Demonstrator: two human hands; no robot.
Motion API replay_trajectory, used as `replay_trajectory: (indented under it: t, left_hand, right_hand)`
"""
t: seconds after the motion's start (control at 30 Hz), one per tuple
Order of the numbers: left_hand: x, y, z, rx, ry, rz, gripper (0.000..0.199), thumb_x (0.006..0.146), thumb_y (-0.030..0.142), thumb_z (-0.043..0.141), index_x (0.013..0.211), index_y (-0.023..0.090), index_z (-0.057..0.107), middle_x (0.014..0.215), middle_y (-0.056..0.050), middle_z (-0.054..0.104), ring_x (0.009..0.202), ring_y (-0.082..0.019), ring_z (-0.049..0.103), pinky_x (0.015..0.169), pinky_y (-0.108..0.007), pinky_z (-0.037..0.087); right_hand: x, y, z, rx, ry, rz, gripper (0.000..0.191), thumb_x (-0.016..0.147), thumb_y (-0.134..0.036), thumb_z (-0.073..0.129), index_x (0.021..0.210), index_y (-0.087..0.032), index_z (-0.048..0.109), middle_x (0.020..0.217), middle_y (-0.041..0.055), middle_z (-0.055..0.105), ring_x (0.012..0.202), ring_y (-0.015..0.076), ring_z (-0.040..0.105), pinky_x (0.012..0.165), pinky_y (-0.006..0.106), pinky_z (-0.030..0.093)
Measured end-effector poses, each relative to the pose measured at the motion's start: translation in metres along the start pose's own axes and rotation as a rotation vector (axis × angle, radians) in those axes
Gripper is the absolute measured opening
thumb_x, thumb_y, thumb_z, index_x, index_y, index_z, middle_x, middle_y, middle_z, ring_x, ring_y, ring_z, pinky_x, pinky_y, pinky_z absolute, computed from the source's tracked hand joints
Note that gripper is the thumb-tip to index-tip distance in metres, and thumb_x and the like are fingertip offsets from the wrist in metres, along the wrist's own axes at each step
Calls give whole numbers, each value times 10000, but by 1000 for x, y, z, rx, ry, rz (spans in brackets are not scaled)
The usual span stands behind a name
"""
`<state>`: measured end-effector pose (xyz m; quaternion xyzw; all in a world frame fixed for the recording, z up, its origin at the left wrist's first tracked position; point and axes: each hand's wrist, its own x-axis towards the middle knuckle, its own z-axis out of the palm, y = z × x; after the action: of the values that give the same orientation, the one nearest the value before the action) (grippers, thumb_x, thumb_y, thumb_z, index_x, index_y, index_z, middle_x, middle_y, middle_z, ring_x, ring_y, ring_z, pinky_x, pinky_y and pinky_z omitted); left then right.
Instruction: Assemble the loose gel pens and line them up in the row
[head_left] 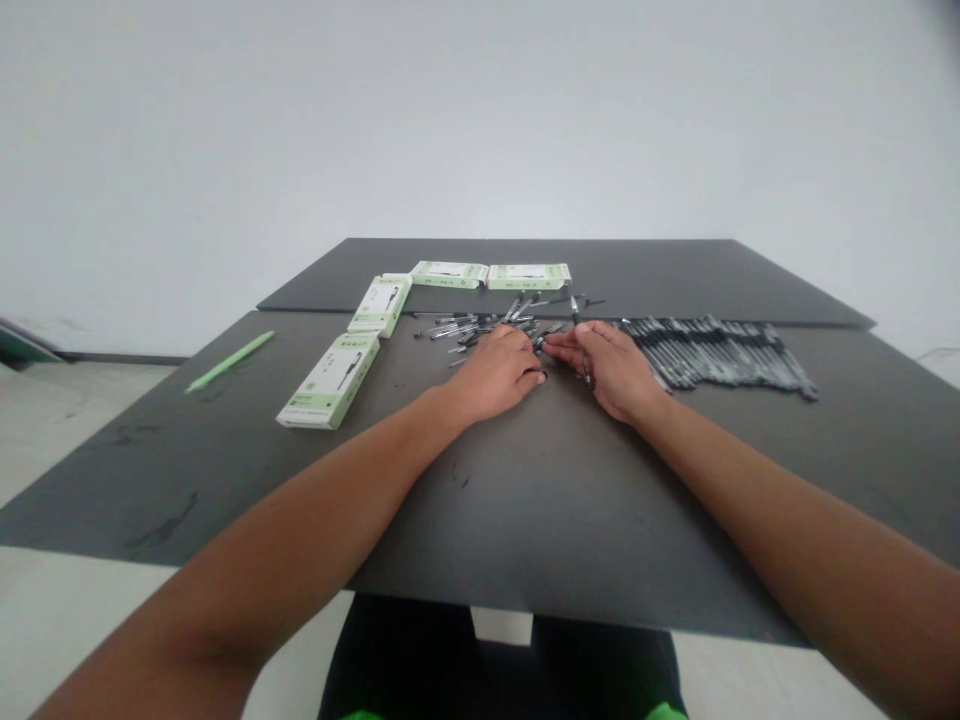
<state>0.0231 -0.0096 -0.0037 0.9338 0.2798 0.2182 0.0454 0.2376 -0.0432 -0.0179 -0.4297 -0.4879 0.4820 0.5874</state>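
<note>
A black-and-clear pen (pixel 575 309) stands out from my right hand (pixel 609 370), whose thumb and fingers are closed around it. Beside it, my left hand (pixel 496 375) rests at the near edge of a loose pile of pens (pixel 459 326). Its fingers are curled inward, and what they hold, if anything, is hidden. Both hands are close together, with a few pen ends between their fingertips. To the right of my right hand lies a long row of pens (pixel 720 352), set side by side with their dark ends lined up.
Two green-and-white pen boxes (pixel 529 277) (pixel 450 273) lie at the back. Two more boxes (pixel 381 305) (pixel 330 380) run down the left side. A green pen-like stick (pixel 231 361) lies farther left. A seam crosses the dark table (pixel 525 520); a white wall stands behind.
</note>
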Motion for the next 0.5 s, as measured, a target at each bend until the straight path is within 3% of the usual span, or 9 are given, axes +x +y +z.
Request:
replay_trajectory:
  t: [0.17, 0.3, 0.5]
  left_hand:
    - [1, 0, 3, 0, -8, 9, 211, 1046, 339, 683, 982, 218, 843, 1060, -107, 729, 1105, -293, 624, 1066, -492, 476]
    - [2, 0, 0, -17, 6, 21, 195, 1054, 305, 657, 1002, 214, 821, 1049, -102, 741, 1088, -283, 641, 1068, -481, 480]
    - [2, 3, -8, -107, 118, -63, 226, 1090, 328, 596, 1069, 203, 783, 1063, -99, 791, 1067, -278, 673, 1045, -457, 505]
  right_hand:
    - [-4, -4, 4, 50, -76, 50, 373, 932, -603, 793, 922, -257, 657, 1021, 77, 802, 1013, 265, 810, 1080, 515, 627]
    - [-6, -3, 8, 33, -82, 53, 366, 946, -606, 766, 933, -261, 646, 1050, 79, 810, 1003, 269, 803, 997, 498, 651]
    - [-7, -2, 7, -22, -89, 0, 350, 958, -594, 749, 933, -262, 642, 1065, 79, 821, 994, 265, 798, 950, 471, 645]
